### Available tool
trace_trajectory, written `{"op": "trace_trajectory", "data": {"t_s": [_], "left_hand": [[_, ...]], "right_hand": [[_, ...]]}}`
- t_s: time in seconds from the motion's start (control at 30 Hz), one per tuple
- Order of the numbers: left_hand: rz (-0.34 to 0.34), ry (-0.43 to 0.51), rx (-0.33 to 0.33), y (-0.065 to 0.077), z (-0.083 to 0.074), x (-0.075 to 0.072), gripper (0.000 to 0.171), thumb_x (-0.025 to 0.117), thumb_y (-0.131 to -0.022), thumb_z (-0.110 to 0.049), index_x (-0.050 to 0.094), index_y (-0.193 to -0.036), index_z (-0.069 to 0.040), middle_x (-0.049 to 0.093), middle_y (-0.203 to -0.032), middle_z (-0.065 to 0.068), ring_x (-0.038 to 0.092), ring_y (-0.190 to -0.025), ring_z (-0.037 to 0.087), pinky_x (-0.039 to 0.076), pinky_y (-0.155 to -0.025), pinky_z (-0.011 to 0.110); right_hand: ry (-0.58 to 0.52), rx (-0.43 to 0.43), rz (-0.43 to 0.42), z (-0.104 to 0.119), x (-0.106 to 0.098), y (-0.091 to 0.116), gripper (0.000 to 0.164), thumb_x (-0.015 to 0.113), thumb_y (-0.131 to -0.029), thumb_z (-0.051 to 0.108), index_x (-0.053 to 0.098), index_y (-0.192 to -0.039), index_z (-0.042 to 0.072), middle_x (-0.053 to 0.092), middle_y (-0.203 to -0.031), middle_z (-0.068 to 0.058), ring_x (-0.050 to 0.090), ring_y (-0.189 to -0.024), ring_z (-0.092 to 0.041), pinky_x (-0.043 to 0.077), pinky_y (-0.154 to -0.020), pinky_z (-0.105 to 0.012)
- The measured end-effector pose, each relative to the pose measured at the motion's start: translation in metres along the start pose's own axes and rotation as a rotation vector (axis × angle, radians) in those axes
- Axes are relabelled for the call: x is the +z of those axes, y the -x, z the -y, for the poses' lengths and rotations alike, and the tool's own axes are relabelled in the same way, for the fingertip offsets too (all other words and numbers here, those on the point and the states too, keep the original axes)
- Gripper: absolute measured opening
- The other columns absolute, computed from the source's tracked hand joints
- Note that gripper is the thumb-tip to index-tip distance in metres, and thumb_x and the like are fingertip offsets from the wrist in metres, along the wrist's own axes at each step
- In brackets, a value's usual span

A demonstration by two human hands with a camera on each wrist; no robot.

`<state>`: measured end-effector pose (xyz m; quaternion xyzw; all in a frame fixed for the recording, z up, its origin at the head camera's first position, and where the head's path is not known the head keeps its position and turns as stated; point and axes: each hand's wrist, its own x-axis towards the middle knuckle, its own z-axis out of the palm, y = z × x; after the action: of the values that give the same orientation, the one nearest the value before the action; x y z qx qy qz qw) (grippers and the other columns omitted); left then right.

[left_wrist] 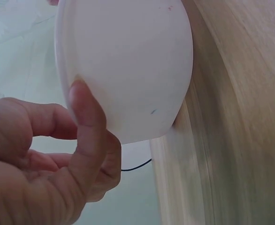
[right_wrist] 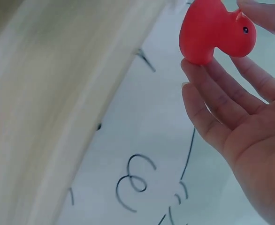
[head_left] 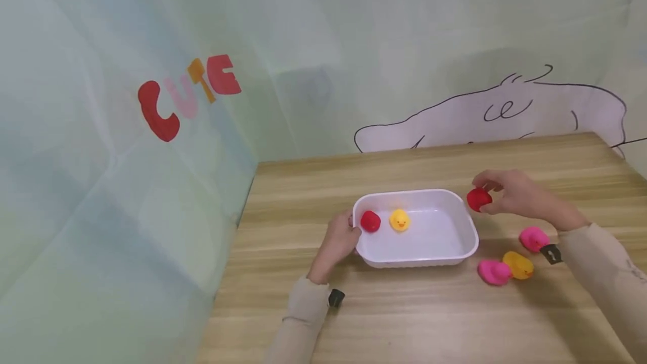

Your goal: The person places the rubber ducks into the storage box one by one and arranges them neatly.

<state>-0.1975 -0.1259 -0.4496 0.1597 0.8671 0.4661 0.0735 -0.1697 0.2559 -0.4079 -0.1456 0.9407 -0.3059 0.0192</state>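
Note:
In the head view, a white plastic basin [head_left: 419,240] stands on the wooden table, with a red rubber duck [head_left: 370,221] and a yellow rubber duck [head_left: 400,220] inside its left half. My left hand [head_left: 340,239] grips the basin's left rim; the left wrist view shows the thumb and fingers [left_wrist: 88,115] pinching that edge. Just off the basin's right end, above the table, my right hand [head_left: 518,195] holds another red rubber duck [head_left: 478,200] between thumb and fingertips. That same duck [right_wrist: 212,33] fills the top of the right wrist view.
To the right of the basin lie two pink ducks, one nearer [head_left: 495,272] and one farther [head_left: 534,239], and an orange-yellow duck [head_left: 518,265] touching the nearer pink one. Printed cloth walls [head_left: 323,105] border the table's left and back edges.

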Motion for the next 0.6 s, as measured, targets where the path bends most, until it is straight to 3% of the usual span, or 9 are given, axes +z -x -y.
{"op": "trace_trajectory", "data": {"t_s": [0.23, 0.6], "left_hand": [[-0.017, -0.021, 0.036, -0.002, 0.0, -0.002, 0.033, 0.051, -0.085, 0.012, 0.062, -0.115, 0.018, 0.064, -0.076, 0.017, 0.055, -0.047, 0.013, 0.052, -0.038, 0.026], [-0.008, -0.03, 0.027, -0.001, -0.002, -0.002, 0.037, 0.052, -0.085, 0.013, 0.06, -0.121, 0.017, 0.063, -0.084, 0.018, 0.056, -0.053, 0.014, 0.053, -0.039, 0.026]], "right_hand": [[-0.002, -0.018, 0.036, 0.02, 0.004, -0.017, 0.051, 0.085, -0.079, 0.012, 0.064, -0.123, -0.001, 0.069, -0.115, -0.013, 0.064, -0.106, -0.036, 0.062, -0.079, -0.045], [0.001, -0.039, 0.19, 0.036, 0.026, -0.046, 0.052, 0.088, -0.076, 0.014, 0.066, -0.122, 0.003, 0.068, -0.108, -0.006, 0.062, -0.102, -0.03, 0.063, -0.075, -0.037]]}}
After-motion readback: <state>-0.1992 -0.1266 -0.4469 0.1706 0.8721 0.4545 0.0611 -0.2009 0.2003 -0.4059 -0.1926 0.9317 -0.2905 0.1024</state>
